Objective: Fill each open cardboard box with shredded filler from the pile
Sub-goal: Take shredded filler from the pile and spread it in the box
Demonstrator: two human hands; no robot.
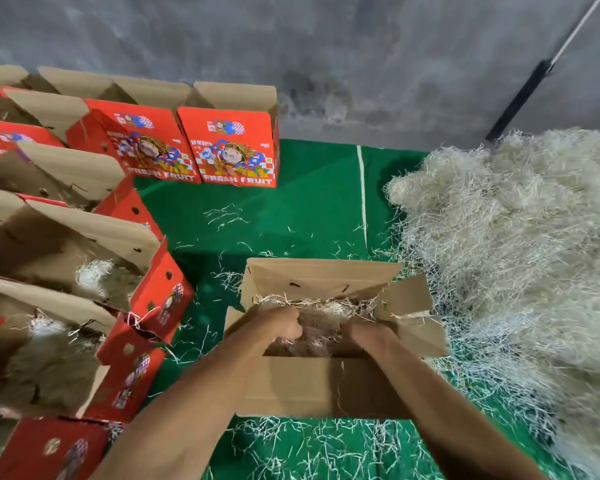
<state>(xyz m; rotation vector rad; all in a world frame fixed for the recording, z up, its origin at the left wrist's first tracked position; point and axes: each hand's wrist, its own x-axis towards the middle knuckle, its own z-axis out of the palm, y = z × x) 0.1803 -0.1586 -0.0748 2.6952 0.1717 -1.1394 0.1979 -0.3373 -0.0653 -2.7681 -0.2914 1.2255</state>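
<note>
Hands (pixel 284 323) (pixel 364 332) in box (pixel 326 386), both grips curled on filler (pixel 321 317)

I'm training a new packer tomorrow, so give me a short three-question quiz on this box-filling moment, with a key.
1. True or false: both hands are inside the open cardboard box in front of the person.
2. Where does the pile of shredded filler lie relative to that box? A) to its left B) to its right C) behind the red boxes
3. Fill in: the two upright red boxes near the wall read "FRESH ____".

Key:
1. True: the left hand and right hand reach into the box, among the filler inside it.
2. B
3. FRUIT
</note>
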